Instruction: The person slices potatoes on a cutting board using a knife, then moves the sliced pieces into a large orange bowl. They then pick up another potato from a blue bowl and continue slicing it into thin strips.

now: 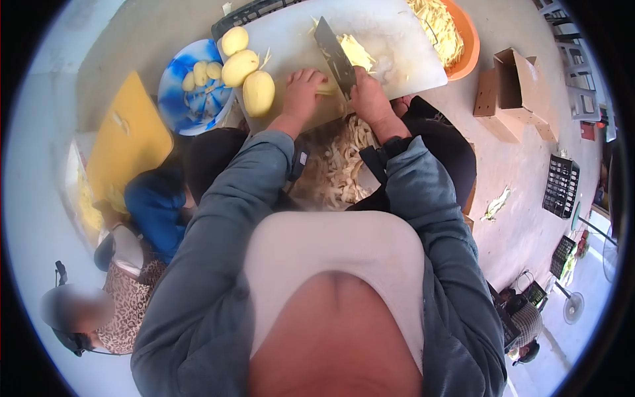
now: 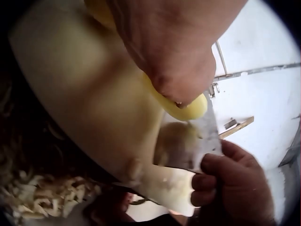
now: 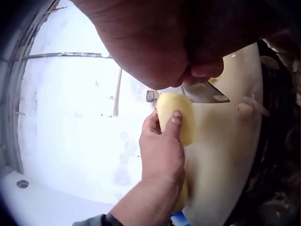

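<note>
A peeled potato lies on the white cutting board, gripped by my left hand with the thumb along its side. My right hand holds the handle of a broad-bladed cleaver. Its blade stands right beside the potato's end, just right of my left fingers. In the left wrist view, the end of the potato overlaps the blade. A pile of pale potato strips sits beyond the cleaver. Several whole peeled potatoes line the board's left side.
At left, a blue and white basin contains more potatoes. An orange basin full of strips stands at the board's right end. Peelings lie below the board. Another person sits at left by a yellow board; a cardboard box stands right.
</note>
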`<state>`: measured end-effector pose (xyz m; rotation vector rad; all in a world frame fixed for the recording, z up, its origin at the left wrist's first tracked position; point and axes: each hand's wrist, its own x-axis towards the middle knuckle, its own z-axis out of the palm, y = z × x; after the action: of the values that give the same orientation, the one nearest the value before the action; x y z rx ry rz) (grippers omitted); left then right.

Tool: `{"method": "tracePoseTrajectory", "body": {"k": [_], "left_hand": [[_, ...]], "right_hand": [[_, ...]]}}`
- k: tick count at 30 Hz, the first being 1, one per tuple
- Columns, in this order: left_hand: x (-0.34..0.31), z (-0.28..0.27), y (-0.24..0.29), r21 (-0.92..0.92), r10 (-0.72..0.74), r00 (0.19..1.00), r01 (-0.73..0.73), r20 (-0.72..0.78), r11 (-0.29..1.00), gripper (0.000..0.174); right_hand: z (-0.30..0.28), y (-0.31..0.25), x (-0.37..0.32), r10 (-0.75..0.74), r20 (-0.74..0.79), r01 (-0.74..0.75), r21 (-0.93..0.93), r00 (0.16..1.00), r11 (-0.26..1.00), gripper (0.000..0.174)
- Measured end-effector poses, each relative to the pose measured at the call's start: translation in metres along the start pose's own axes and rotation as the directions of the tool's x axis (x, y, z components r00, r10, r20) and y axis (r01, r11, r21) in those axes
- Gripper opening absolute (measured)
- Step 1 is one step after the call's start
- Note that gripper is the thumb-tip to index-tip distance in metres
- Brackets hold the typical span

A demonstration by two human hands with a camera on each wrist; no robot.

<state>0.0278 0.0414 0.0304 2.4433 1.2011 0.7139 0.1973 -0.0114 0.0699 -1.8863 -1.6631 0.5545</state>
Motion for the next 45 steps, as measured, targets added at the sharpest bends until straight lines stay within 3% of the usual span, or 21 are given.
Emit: {"method": "tracePoseTrajectory", "body": {"k": [1, 4, 8, 10, 14, 17, 19, 26, 29, 32, 37, 45], "left_hand": [[-0.007, 0.001, 0.001, 0.024, 0.025, 0.995, -0.027, 0.100, 0.999, 0.044], [-0.014, -0.001, 0.002, 0.000, 0.050, 0.998, -0.050, 0.042, 0.999, 0.046], [-0.017, -0.009, 0.006, 0.023, -0.007, 0.994, 0.004, 0.109, 1.000, 0.059], [-0.020, -0.011, 0.016, 0.082, -0.281, 0.953, 0.273, 0.111, 0.958, 0.080], [-0.019, -0.001, 0.010, 0.097, -0.327, 0.944, 0.322, 0.040, 0.942, 0.092], [-0.020, 0.014, 0.003, -0.028, -0.345, 0.938, 0.345, -0.022, 0.938, 0.091], [-0.021, 0.022, 0.001, -0.109, -0.359, 0.931, 0.351, -0.067, 0.930, 0.089], [-0.020, 0.027, -0.015, -0.262, -0.287, 0.953, 0.254, -0.097, 0.931, 0.077], [-0.023, 0.029, -0.014, -0.202, -0.206, 0.974, 0.183, -0.096, 0.962, 0.073], [-0.020, 0.027, -0.009, -0.138, -0.184, 0.977, 0.168, -0.108, 0.976, 0.066], [-0.008, 0.028, -0.004, 0.002, -0.272, 0.959, 0.273, -0.079, 0.962, 0.042], [0.006, 0.019, 0.007, 0.086, -0.321, 0.946, 0.323, -0.043, 0.942, 0.022]], "right_hand": [[-0.001, 0.001, -0.001, -0.032, -0.001, 0.032, -0.022, 0.999, 0.999, 0.020], [0.002, 0.002, -0.001, -0.075, 0.010, 0.076, -0.047, 0.997, 0.996, 0.019], [0.006, 0.002, 0.000, -0.056, 0.010, 0.057, -0.093, 0.998, 0.994, 0.020], [0.004, 0.000, -0.001, -0.048, 0.022, 0.050, -0.121, 0.999, 0.991, 0.021], [-0.002, -0.014, -0.009, -0.020, 0.097, 0.041, -0.222, 0.995, 0.974, 0.023], [0.000, -0.019, -0.016, -0.024, 0.150, 0.055, -0.210, 0.988, 0.976, 0.024], [0.003, -0.019, -0.020, -0.100, 0.120, 0.120, -0.165, 0.988, 0.979, 0.023], [0.004, -0.015, -0.021, -0.062, 0.114, 0.077, -0.130, 0.992, 0.988, 0.023], [0.004, -0.011, -0.025, -0.081, 0.079, 0.089, -0.106, 0.994, 0.990, 0.024], [-0.003, -0.016, -0.025, -0.006, 0.069, 0.010, -0.061, 0.998, 0.998, 0.022], [-0.017, -0.024, -0.025, 0.012, -0.104, 0.000, 0.117, 0.995, 0.993, 0.028], [-0.053, -0.049, -0.018, 0.019, -0.153, 0.027, 0.291, 0.988, 0.956, 0.030]]}}
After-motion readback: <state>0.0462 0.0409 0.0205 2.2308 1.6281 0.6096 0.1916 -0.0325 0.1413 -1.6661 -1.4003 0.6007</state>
